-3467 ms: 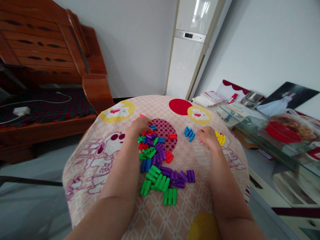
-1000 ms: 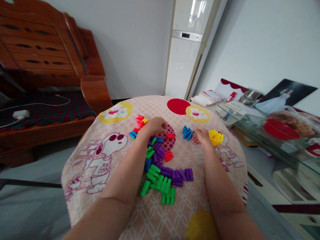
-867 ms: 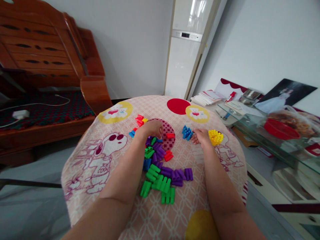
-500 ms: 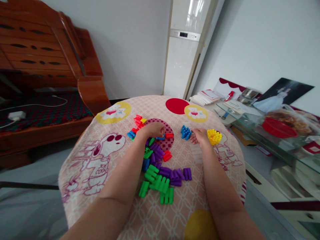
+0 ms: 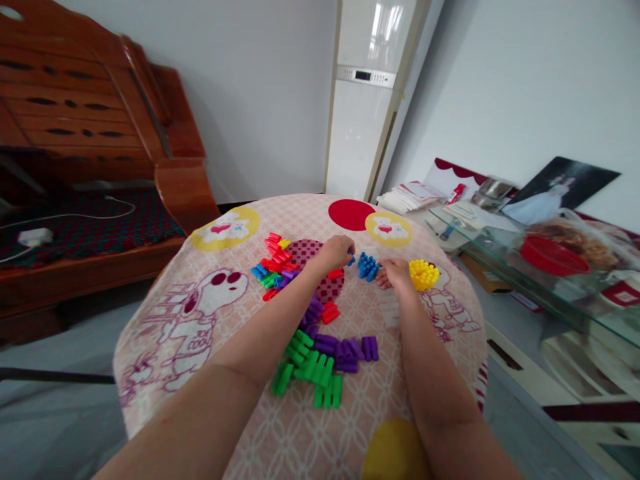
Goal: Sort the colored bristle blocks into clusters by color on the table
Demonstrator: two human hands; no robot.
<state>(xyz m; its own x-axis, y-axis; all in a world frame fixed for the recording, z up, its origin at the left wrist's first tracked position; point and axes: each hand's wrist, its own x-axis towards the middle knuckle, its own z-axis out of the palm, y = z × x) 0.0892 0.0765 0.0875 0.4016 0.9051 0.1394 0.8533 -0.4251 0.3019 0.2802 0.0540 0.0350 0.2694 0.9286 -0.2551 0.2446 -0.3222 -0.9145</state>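
My left hand (image 5: 339, 252) is closed in a pinch on a small blue plastic building block (image 5: 351, 261), held just left of a cluster of blue blocks (image 5: 368, 266). My right hand (image 5: 394, 274) has curled fingers against the right side of that cluster. A bunch of yellow blocks (image 5: 424, 275) lies right of my right hand. Under and around my left forearm spread loose blocks: red blocks (image 5: 277, 249), purple blocks (image 5: 345, 352) and green blocks (image 5: 315, 367). My forearm hides part of the pile.
A patterned cloth (image 5: 210, 400) covers the round table. On the right is a glass-topped stand (image 5: 493, 247) with papers (image 5: 413, 197), a red bowl (image 5: 554, 255) and a photo. A wooden bench (image 5: 183, 193) stands at left, a white air conditioner (image 5: 357, 127) behind.
My left hand went from the pile's far side, over its middle, then right towards the blue cluster, now with a blue block. The blue cluster has grown since the earliest frame. My right hand stays beside it.
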